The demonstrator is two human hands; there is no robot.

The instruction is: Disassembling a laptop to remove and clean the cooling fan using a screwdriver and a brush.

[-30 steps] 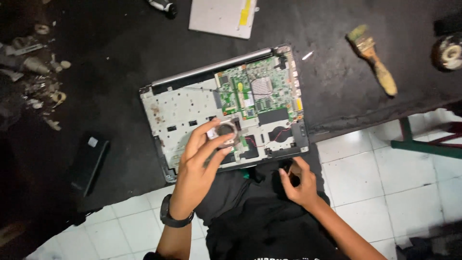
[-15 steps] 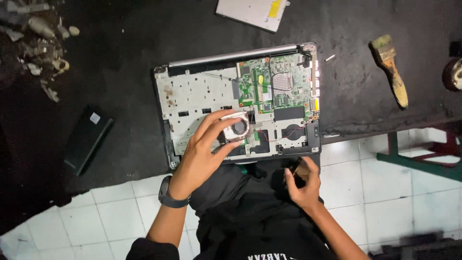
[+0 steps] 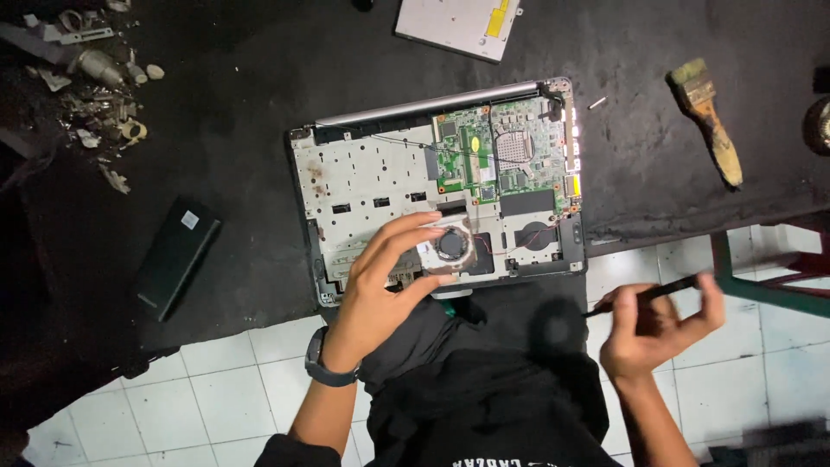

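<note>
1. Fan (image 3: 452, 245), a round black one in a pale housing, sat at the lower middle of the opened laptop (image 3: 372, 182), near the centre of the frame.
2. The left hand (image 3: 385, 281) grasped the fan, thumb at its lower edge and fingers curled over its upper left rim.
3. A dark watch (image 3: 326, 370) ringed that wrist.
4. The right hand (image 3: 661, 329) hovered at the lower right of the frame, off the table and above the tiled floor (image 3: 216, 389), well apart from the laptop.
5. It was closed on a thin dark tool (image 3: 644, 295), blurred, its tip pointing left; what kind of tool could not be told.
6. The laptop lay bottom-up and uncovered on the black table (image 3: 259, 78), with a green board (image 3: 510, 156) in its upper right part.
7. A brush (image 3: 709, 121) lay at the upper right of the frame, well apart from the laptop.
8. A flat pale drive (image 3: 458, 22) lay at the top edge.
9. A black battery (image 3: 175, 256) lay at the left, near the laptop.
10. Scrap bits (image 3: 86, 78) were heaped at the upper left.
</note>
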